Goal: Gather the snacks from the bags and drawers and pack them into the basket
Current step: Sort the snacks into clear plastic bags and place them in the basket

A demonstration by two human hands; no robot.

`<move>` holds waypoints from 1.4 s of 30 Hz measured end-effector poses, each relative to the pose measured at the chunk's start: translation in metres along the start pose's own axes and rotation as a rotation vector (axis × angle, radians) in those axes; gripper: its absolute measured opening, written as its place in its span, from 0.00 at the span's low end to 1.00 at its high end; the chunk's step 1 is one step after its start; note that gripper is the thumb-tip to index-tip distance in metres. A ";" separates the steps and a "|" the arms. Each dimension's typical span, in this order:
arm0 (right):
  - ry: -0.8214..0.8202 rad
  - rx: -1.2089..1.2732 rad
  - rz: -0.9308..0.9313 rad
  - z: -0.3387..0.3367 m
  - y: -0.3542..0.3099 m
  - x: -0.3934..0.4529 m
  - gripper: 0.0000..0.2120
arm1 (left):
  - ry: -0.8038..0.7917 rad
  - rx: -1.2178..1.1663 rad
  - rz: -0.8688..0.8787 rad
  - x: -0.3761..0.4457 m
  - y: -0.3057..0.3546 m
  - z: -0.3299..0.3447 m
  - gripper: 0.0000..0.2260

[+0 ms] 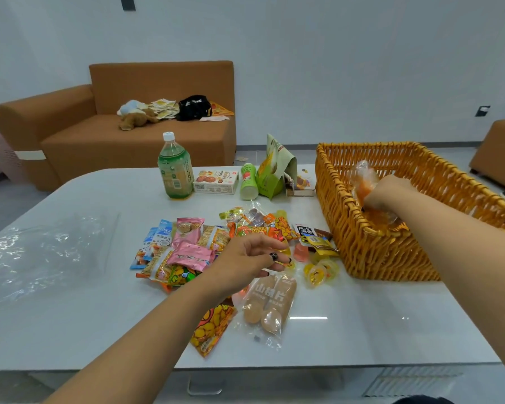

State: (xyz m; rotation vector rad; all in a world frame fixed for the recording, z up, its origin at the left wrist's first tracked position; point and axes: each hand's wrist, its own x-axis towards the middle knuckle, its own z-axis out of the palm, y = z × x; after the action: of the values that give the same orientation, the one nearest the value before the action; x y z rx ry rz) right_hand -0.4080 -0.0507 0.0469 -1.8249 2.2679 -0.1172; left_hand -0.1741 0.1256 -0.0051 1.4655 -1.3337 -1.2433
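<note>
On the white table (362, 330), my right hand (388, 193) reaches inside the basket (376, 252), its grip clenched on a clear orange packet (365, 176) to set it down. My left hand (245, 258) hovers slack over the loose snacks (187, 252), ready to pick one.

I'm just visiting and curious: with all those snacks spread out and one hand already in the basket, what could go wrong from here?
1. The right hand holds an orange packet inside the wicker basket; its crinkly wrapper might catch on the weave.
2. The left hand hovers over the crowded snack pile, so one grip might drag neighbours along.
3. The yellow packet lies near the table front edge and could get knocked off.
</note>
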 end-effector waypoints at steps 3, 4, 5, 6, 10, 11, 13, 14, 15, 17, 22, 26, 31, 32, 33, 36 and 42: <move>0.029 -0.033 -0.034 0.007 -0.008 -0.001 0.26 | -0.005 -0.001 -0.004 0.003 -0.003 0.001 0.12; 0.030 -0.042 -0.047 0.008 -0.011 -0.001 0.27 | -0.006 -0.001 -0.005 0.004 -0.003 0.002 0.12; 0.024 -0.042 -0.056 0.008 -0.013 -0.001 0.26 | -0.007 0.000 -0.004 0.004 -0.003 0.002 0.12; 0.003 -0.032 -0.058 0.008 -0.014 -0.001 0.24 | -0.006 0.001 -0.001 0.005 -0.002 0.002 0.12; -0.127 0.021 -0.060 0.002 -0.012 -0.001 0.19 | 0.003 -0.008 0.007 0.005 0.000 0.003 0.12; -0.143 0.024 -0.071 0.001 -0.011 -0.001 0.20 | 0.004 -0.010 0.008 0.005 0.001 0.003 0.12; -0.182 0.039 -0.073 -0.003 -0.009 -0.003 0.22 | 0.004 -0.012 0.010 0.005 0.000 0.003 0.12; -0.214 0.055 -0.065 -0.004 -0.009 -0.004 0.23 | 0.004 -0.011 0.010 0.006 0.000 0.004 0.12; -0.250 0.070 -0.058 -0.005 -0.009 -0.004 0.24 | 0.003 -0.010 0.009 0.006 -0.001 0.004 0.12; -0.294 0.096 -0.054 -0.008 -0.009 -0.004 0.26 | -0.002 -0.009 0.005 0.006 -0.003 0.004 0.12; -0.369 0.393 -0.085 -0.013 0.007 0.010 0.35 | -0.012 -0.020 0.002 0.005 -0.004 0.002 0.13; -0.372 0.531 -0.109 -0.007 0.017 0.016 0.32 | 0.004 -0.047 -0.010 0.005 -0.005 0.000 0.13; -0.093 0.362 -0.219 0.009 0.011 0.018 0.46 | 0.000 -0.055 -0.018 0.005 -0.005 -0.001 0.12; -0.028 0.310 -0.244 0.012 0.011 0.018 0.50 | 0.000 -0.056 -0.019 0.005 -0.005 -0.001 0.12; 0.020 0.247 -0.275 0.014 0.011 0.018 0.51 | 0.000 -0.058 -0.021 0.005 -0.006 -0.001 0.12; 0.088 -0.003 -0.376 0.018 0.013 0.020 0.47 | -0.004 -0.058 -0.020 0.003 -0.007 -0.003 0.12; 0.051 -0.135 -0.361 0.016 0.010 0.020 0.29 | 0.001 -0.057 -0.027 0.003 -0.007 -0.005 0.13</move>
State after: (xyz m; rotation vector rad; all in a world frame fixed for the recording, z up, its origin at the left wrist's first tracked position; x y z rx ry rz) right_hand -0.4180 -0.0668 0.0268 -2.3117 1.9968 -0.0718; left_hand -0.1679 0.1231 -0.0116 1.4480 -1.2715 -1.2871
